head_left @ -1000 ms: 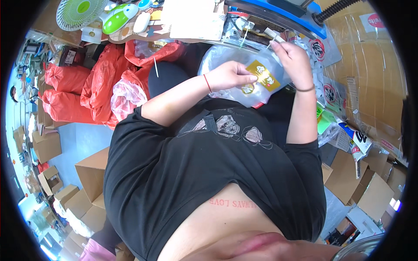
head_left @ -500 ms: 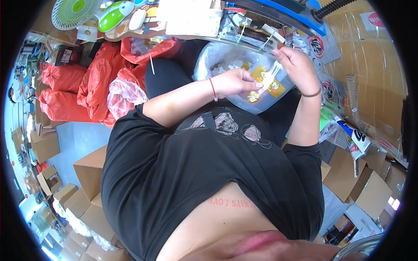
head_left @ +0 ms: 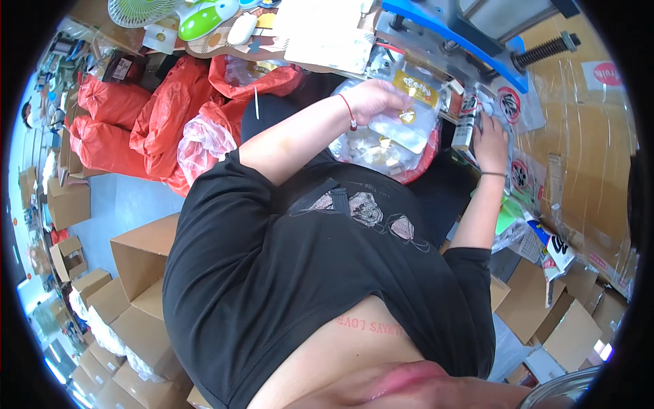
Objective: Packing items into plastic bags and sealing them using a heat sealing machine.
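Our left hand (head_left: 373, 99) grips a clear packet with a yellow card (head_left: 411, 109) above the red-rimmed bag of packets (head_left: 381, 150) on our lap. Our right hand (head_left: 492, 136) rests among plastic bags (head_left: 514, 112); we cannot tell its grip.

left side: red bags (head_left: 170, 116) crowd close
ahead: blue machine (head_left: 463, 34) blocks
right: stacked clear packets (head_left: 524, 123) hem in

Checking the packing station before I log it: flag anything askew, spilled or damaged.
Nothing looks spilled or damaged. The left hand holds a clear pouch with a gold card over the bag of small packets; the right hand rests by the stickers. Red bags are heaped but closed.
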`<state>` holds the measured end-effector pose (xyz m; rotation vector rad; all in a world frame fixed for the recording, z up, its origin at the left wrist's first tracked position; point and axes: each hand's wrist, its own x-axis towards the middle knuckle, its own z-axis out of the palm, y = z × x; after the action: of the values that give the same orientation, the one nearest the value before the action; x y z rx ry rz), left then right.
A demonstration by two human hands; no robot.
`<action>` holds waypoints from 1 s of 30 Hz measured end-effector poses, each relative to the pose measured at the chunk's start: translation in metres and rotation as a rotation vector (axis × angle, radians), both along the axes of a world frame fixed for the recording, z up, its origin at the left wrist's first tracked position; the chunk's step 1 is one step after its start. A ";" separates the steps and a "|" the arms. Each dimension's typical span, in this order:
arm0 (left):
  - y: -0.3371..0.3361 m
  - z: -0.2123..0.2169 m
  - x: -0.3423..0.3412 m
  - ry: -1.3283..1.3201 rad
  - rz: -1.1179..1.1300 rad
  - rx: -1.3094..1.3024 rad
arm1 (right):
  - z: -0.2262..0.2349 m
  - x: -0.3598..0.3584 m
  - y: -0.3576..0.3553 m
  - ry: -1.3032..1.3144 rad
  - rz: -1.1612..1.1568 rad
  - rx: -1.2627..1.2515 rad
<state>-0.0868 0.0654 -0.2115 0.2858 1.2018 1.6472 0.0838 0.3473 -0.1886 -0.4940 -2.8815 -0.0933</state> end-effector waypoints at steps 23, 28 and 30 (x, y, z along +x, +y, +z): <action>-0.136 0.207 0.008 0.908 -0.614 0.688 | -0.005 0.015 0.006 0.292 -0.013 -0.306; -0.095 0.057 -0.042 1.777 0.268 -0.566 | 0.008 0.012 -0.015 0.273 -0.086 -0.404; -0.090 0.002 -0.058 2.102 0.557 -0.710 | 0.007 0.018 -0.009 0.236 -0.001 -0.250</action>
<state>-0.1452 -0.0250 -0.2093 1.4708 3.4466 0.6317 0.1014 0.3380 -0.1815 -0.5123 -2.6722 0.3086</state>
